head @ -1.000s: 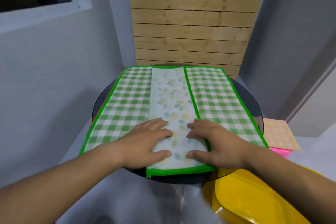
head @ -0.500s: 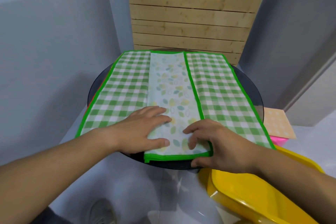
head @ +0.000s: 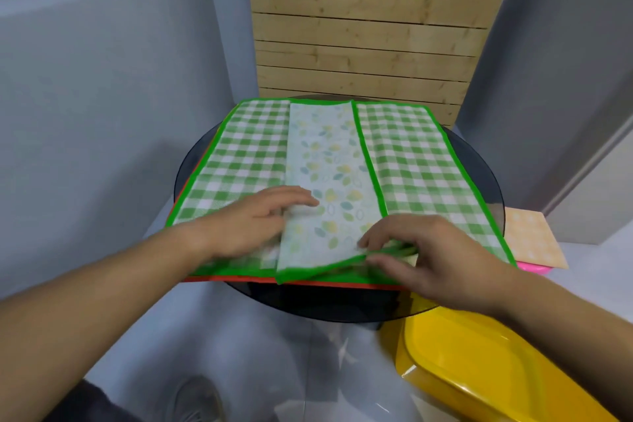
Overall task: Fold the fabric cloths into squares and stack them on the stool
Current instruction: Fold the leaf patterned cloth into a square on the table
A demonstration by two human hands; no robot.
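1. At the lower right of the frame, a yellow plastic seat (head: 486, 367) is sitting nearest the camera, and a grey shoe (head: 197, 399) is showing on the pale floor at the bottom, left of centre.
2. Just above centre, the right hand (head: 435, 259) is pinching the near green hem of the green cloth (head: 322, 178) between thumb and curled fingers, lifting it slightly off the surface.
3. To its left, the left hand (head: 253, 228) is lying flat on the cloth with fingers extended and loosely together, pressing down where the checked panel meets the leaf-print panel; it is blurred.
4. The cloth is lying spread in the middle of the frame on a round dark glass table (head: 493, 188), its two checked side flaps folded inward over the leaf-print centre.
5. A red-edged cloth (head: 325, 283) is peeking out beneath it along the near and left edges.
6. At the right edge, beyond the table, a folded orange cloth (head: 531, 236) is resting on a pink stool (head: 534, 268).
7. A wooden slat panel (head: 370, 27) is standing at the top centre.
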